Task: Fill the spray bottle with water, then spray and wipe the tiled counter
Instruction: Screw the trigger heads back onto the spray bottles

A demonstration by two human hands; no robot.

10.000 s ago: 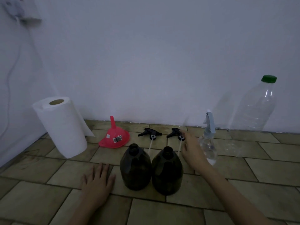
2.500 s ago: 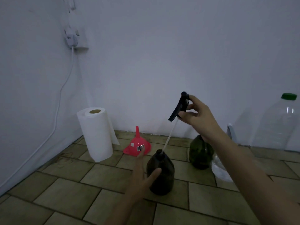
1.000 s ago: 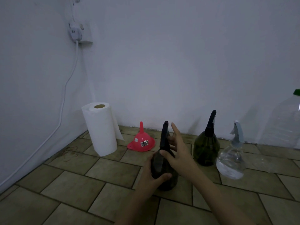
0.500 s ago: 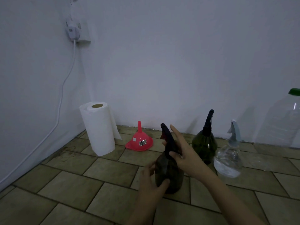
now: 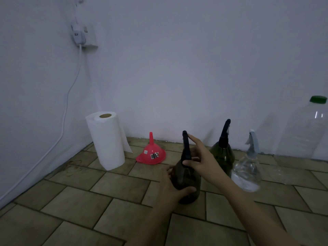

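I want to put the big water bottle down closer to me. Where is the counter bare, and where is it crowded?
Bare tiles lie in front of the paper towel roll and red funnel, left of the left hand, and in the right foreground. It is crowded around the dark bottle both hands hold, the green bottle and the clear sprayer.

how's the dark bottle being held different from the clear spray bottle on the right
The dark bottle is opaque with a black sprayer, gripped by the left hand and right hand. The clear spray bottle is see-through with a pale sprayer and stands untouched. Both stand upright on the tiled counter.
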